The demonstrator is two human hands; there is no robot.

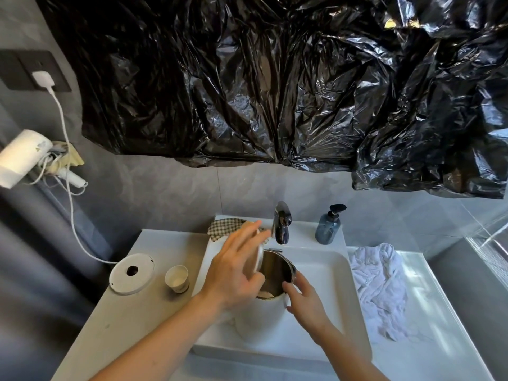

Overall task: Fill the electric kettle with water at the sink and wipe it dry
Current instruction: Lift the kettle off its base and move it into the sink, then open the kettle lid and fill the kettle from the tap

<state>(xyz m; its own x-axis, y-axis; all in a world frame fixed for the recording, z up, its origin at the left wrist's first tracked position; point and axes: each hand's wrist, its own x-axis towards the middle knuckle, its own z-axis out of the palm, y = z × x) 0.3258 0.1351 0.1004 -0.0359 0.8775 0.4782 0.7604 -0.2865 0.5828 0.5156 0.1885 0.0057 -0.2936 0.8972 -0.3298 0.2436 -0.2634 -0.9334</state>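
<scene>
The left hand (233,273) covers the 9 o'clock side of the kettle (261,317) and most of its raised lid (259,259), which is blurred. Both forearms run off the bottom edge at 6 o'clock. Black plastic sheeting (275,78) hides whatever is on the wall at 12 o'clock.

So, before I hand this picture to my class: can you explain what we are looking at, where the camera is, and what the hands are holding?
There is no machine here, just a person's two bare hands. The one picture comes from a wide camera worn on the head, looking down at a bathroom sink. The white kettle sits in the basin below the tap. The left hand holds its lid open, and the right hand steadies its rim. On the counter to the left lie the kettle's round base and a paper cup. A soap bottle stands behind the basin, and a white towel lies to the right.
</scene>
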